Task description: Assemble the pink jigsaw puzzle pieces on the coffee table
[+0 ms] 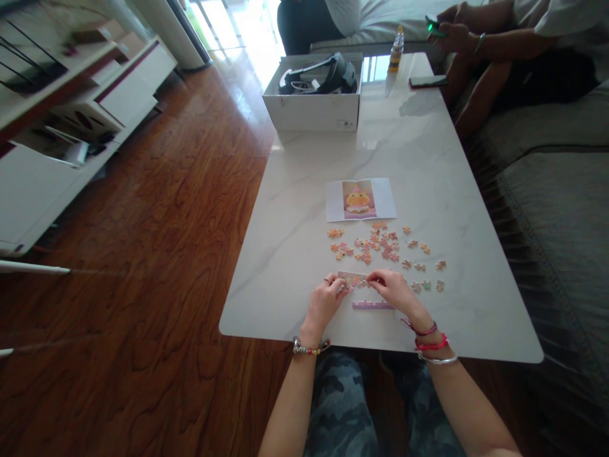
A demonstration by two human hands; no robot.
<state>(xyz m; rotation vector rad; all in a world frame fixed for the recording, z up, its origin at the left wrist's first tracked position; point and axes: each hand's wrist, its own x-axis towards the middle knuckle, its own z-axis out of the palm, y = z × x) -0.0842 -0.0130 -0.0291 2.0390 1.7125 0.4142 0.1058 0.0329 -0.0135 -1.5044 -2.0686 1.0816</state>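
Note:
A small joined section of jigsaw puzzle (353, 277) lies on the white marble-look table (295, 254), between my two hands. My left hand (326, 301) is closed, its fingertips at the section's left end on pinkish pieces. At the section's right end, my right hand (394, 293) pinches a small puzzle piece, mostly covered by the fingers. Just below the hands lies a separate purple puzzle strip (372, 305). Loose orange and pink pieces (375, 242) are spread beyond the hands, with paler pieces (427, 285) to the right.
A printed picture sheet (383, 198) lies beyond the pieces. Farther back stand a white box (311, 114) holding a headset (335, 75), a bottle (396, 51) and a phone (428, 82). A person's hands (454, 35) hold a device at the sofa (561, 190).

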